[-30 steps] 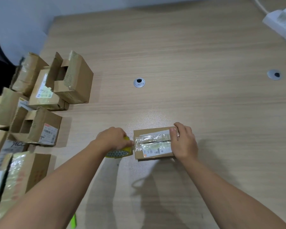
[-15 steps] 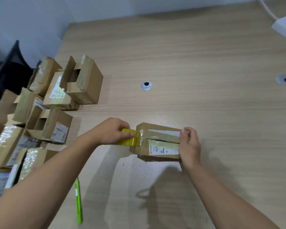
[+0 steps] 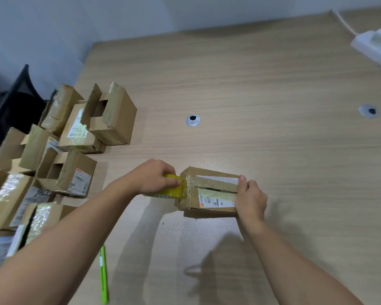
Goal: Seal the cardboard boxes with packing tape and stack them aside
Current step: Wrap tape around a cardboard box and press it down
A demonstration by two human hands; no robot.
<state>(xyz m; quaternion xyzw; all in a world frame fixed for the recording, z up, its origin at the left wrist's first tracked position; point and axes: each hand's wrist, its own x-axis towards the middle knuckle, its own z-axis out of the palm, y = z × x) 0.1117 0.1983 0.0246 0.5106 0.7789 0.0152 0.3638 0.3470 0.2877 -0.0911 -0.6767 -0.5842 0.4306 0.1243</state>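
**One box mid-seal, many more waiting**

My left hand [image 3: 156, 177] is curled round the tape roll [image 3: 171, 191], held against the left end of the box [image 3: 209, 192]; my right hand [image 3: 250, 199] grips its right end, thumb on top. Clear tape lies along the top seam, though a dark gap shows there; I judge this seal part done, with cutting and stacking left. Left of the box, a pile of boxes [image 3: 79, 128] crowds the counter [image 3: 251, 84] edge; some look taped, and at least two stand with flaps up; their insides are in shadow, so I cannot tell what they hold. A green pen [image 3: 103, 278] lies on my side of the box, to its left.
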